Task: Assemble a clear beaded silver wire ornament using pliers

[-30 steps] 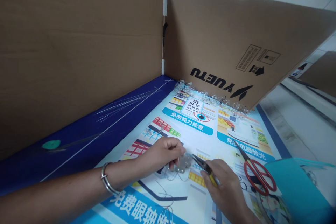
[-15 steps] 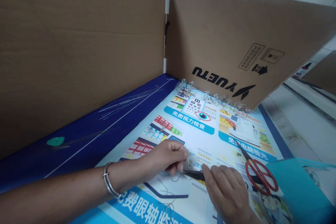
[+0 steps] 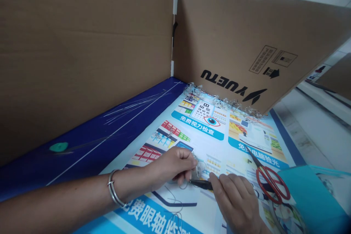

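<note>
Where the two hands meet: a clear-looking, looped wire piece (image 3: 202, 167) above the printed poster (image 3: 201, 147), its finer details too small to tell.
Left hand (image 3: 175, 164): thumb and fingers pinched narrow on the wire piece; a silver bangle (image 3: 113, 190) around the wrist.
Right hand (image 3: 237, 197): fingers wrapped around the pliers (image 3: 201, 184), handles hidden in the grip.
Pliers' nose: dark, tapered, pointing at the left hand, its tip at a strand just below the left fingertips; whether the jaws bite on it, cannot tell.
Loose wires (image 3: 175, 221): thin, bent, lying on the poster at the near edge of view, below the hands.
Scissors (image 3: 270, 182): red handles, dark blades pointing away from the person; on the poster, to the right of the right hand.
Teal sheet (image 3: 315, 197): flat, just beside the scissors, at right.
Wire cluster (image 3: 225, 103): many small clear loops in a row along the poster's far edge.
Cardboard panels: one upright at left (image 3: 82, 44), one upright at the far side (image 3: 233, 25), the latter marked YUETU upside down.
Blue surface (image 3: 85, 161): left of the poster, bearing straight thin strands (image 3: 128, 105) and a green lump (image 3: 59, 147).
</note>
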Available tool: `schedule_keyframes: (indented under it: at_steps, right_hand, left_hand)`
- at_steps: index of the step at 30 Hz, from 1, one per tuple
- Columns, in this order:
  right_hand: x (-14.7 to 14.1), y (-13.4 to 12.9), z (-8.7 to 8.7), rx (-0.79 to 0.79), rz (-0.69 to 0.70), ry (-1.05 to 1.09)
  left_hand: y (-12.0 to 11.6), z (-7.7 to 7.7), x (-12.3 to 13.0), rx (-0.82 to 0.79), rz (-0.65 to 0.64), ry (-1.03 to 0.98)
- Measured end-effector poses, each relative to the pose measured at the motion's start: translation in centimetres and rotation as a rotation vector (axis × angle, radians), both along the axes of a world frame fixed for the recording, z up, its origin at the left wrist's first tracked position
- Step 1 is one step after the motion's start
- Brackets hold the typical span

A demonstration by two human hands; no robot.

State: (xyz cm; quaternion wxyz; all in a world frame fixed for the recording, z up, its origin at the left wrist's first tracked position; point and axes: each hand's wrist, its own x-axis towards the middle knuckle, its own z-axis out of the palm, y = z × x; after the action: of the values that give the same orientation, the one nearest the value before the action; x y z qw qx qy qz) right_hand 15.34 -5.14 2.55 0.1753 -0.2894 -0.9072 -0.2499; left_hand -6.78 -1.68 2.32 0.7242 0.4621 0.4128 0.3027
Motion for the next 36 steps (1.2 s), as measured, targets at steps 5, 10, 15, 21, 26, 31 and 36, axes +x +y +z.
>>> schedule_keyframes:
  at_steps: [5, 10, 15, 21, 26, 31, 36]
  right_hand:
    - [-0.11, 0.09, 0.13, -0.006, 0.004, 0.011]
    - [-0.09, 0.05, -0.08, -0.014, 0.012, 0.020]
    - [-0.05, -0.05, -0.06, -0.014, 0.014, 0.030]
    - [-0.07, 0.02, 0.18, -0.022, 0.024, 0.009]
    - [-0.22, -0.04, 0.33, -0.017, 0.032, -0.004]
    - [-0.26, -0.13, 0.14, -0.012, 0.031, 0.004]
    - [-0.30, -0.30, -0.32, -0.035, -0.031, 0.026]
  left_hand:
    - [0.01, 0.11, 0.04, -0.002, -0.001, 0.000]
    - [0.08, 0.09, 0.06, -0.012, 0.003, 0.001]
    - [-0.02, -0.09, 0.09, -0.002, -0.007, 0.000]
    - [-0.02, -0.23, 0.11, -0.012, -0.005, -0.008]
    - [-0.03, -0.37, 0.13, -0.015, -0.012, -0.016]
    - [0.01, -0.24, 0.23, -0.008, -0.008, -0.009]
    - [0.08, -0.03, 0.32, 0.009, 0.015, 0.031]
